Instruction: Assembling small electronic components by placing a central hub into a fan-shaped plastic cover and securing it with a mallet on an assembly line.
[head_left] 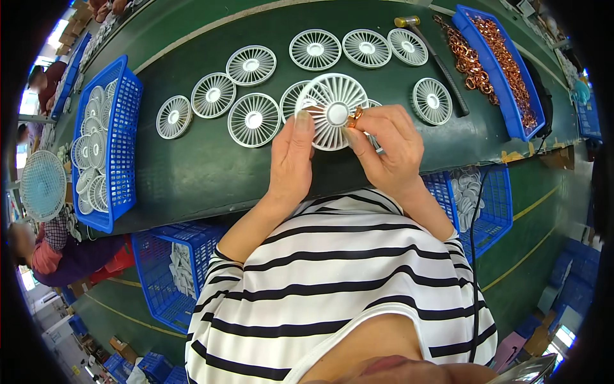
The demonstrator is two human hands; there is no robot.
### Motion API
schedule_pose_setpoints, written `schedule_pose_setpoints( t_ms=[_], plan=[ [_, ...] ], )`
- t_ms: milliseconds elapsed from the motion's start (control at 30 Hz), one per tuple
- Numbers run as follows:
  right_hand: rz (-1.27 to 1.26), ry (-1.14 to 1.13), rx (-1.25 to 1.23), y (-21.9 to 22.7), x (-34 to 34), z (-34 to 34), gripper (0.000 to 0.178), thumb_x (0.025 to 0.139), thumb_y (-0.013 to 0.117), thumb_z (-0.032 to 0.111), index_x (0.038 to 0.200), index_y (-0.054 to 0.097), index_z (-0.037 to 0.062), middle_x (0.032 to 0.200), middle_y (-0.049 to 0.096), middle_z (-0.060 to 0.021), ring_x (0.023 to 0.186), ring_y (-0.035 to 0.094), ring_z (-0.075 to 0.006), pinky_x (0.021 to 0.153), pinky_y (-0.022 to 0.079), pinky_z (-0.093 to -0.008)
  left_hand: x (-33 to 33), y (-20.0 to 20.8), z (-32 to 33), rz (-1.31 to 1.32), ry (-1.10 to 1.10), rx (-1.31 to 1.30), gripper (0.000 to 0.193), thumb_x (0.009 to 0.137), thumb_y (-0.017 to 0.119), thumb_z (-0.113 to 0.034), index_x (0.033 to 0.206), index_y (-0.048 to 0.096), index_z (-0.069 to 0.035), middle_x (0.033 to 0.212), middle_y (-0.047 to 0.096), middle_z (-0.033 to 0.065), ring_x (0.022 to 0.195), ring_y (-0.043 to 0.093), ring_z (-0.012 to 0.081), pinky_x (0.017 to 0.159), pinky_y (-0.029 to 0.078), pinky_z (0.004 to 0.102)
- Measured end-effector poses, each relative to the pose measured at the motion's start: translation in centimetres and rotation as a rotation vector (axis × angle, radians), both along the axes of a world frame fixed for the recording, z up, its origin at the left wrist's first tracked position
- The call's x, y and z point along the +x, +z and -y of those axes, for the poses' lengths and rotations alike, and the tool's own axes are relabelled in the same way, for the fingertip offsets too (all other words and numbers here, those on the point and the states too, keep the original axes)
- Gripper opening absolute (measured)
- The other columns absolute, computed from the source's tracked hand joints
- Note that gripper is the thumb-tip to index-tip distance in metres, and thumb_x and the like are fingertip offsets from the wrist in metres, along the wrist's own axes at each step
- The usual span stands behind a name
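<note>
My left hand (291,157) and my right hand (387,147) hold up one round white fan grille (329,105) above the green table (204,173). The left fingers grip its lower left rim. The right thumb and forefinger pinch a small copper ring (355,116) against the grille beside its hub. Several more white grilles (252,119) lie flat on the table behind it, in a loose arc.
A blue basket (125,147) of stacked grilles stands at the left. A blue tray (505,96) of copper rings and a loose pile of them (467,61) sit at the right, beside a mallet (435,54). Blue crates (185,243) stand below the table edge. Another person (45,253) sits at far left.
</note>
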State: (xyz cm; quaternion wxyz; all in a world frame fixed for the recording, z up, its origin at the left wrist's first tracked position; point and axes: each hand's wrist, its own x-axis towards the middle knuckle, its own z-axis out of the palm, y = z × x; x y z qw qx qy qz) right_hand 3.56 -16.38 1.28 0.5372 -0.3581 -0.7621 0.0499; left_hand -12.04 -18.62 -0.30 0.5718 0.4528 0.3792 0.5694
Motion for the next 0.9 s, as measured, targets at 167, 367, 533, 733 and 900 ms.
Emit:
schedule_pose_setpoints(
  t_ms=[167,367,533,733,900],
  plan=[
    [-0.011,0.013,-0.006,0.2,0.1,0.0,0.018,0.066,0.077,0.005,0.076,0.063,0.0062,0.075,0.061,-0.0052,0.065,0.057,-0.0216,0.055,0.045,-0.0303,0.6,-0.2,-0.1,-0.001,0.050,0.018,0.043,0.102,0.039,-0.035,0.122,0.050,0.002,0.102,0.056,0.0033,0.091,0.049,0.0072,0.081,0.042,0.0226],
    [0.128,-0.036,-0.091,-0.3,-0.4,-0.1,0.011,0.073,0.069,0.007,0.077,0.059,0.0052,0.072,0.057,-0.0073,0.067,0.056,-0.0265,0.059,0.044,-0.0361,1.3,-0.9,0.6,-0.121,0.037,0.210,0.040,0.088,0.050,0.000,0.123,0.032,0.003,0.110,0.052,0.0117,0.095,0.053,0.0125,0.083,0.045,0.0274],
    [0.059,-0.134,-0.084,-1.4,-0.8,0.3,0.018,0.073,0.073,0.015,0.084,0.061,0.0059,0.083,0.061,-0.0059,0.085,0.057,-0.0267,0.079,0.042,-0.0401,1.4,-1.2,0.5,-0.042,0.028,0.119,0.038,0.084,0.052,0.005,0.116,0.033,0.001,0.109,0.051,0.0101,0.096,0.052,0.0112,0.083,0.045,0.0265],
    [0.234,0.038,-0.030,0.1,1.6,0.3,0.022,0.074,0.073,0.026,0.093,0.073,0.0135,0.112,0.067,0.0042,0.123,0.049,-0.0253,0.108,0.023,-0.0466,-0.3,0.9,0.5,0.200,-0.251,-0.048,0.062,0.083,0.053,0.001,0.138,0.025,0.001,0.125,0.047,0.0129,0.112,0.052,0.0177,0.098,0.041,0.0320],
    [0.219,0.406,-0.226,0.3,3.0,-0.1,0.027,0.082,0.066,0.018,0.107,0.069,0.0096,0.119,0.064,-0.0079,0.127,0.046,-0.0347,0.106,0.029,-0.0485,-0.4,0.2,1.8,0.223,-0.238,-0.174,0.051,0.091,0.059,-0.009,0.135,0.035,0.002,0.118,0.056,0.0105,0.108,0.056,0.0163,0.093,0.046,0.0300]
  ],
)
